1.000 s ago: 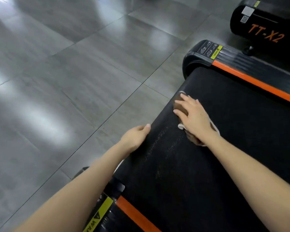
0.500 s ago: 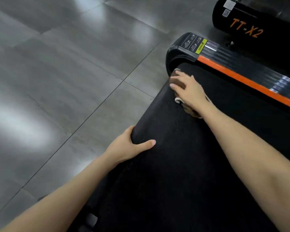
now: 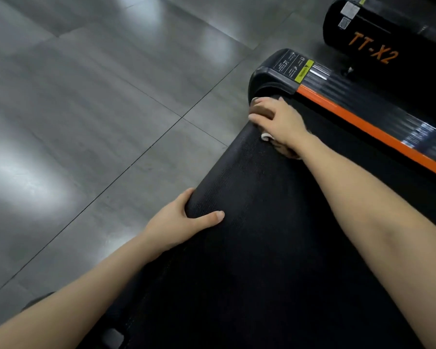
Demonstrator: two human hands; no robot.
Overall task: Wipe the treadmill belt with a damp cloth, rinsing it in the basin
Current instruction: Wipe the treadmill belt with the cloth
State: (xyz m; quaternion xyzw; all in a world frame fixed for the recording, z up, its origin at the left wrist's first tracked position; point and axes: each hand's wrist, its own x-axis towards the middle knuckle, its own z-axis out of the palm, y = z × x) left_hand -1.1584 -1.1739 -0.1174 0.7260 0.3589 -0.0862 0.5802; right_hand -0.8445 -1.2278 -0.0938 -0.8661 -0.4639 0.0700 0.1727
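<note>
The black treadmill belt point(image 3: 275, 248) fills the lower right of the head view, and its rounded rear end faces the floor. My right hand point(image 3: 280, 119) lies with spread fingers on a brown cloth with a white hem point(image 3: 265, 136), pressing it onto the belt's far corner beside the end cap. My left hand point(image 3: 176, 222) grips the belt's rear edge, thumb on top and fingers curled round and under it. Most of the cloth is hidden under my right hand. No basin is in view.
A black end cap with a yellow warning label point(image 3: 275, 74) and an orange-striped side rail point(image 3: 363, 127) border the belt's far side. A second black machine marked TT-X2 point(image 3: 378, 46) stands behind. Grey glossy floor tiles point(image 3: 86, 122) spread to the left.
My right hand has slid the cloth along the belt's end up to the far corner by the end cap. My left hand has gone from resting at the edge to gripping it.
</note>
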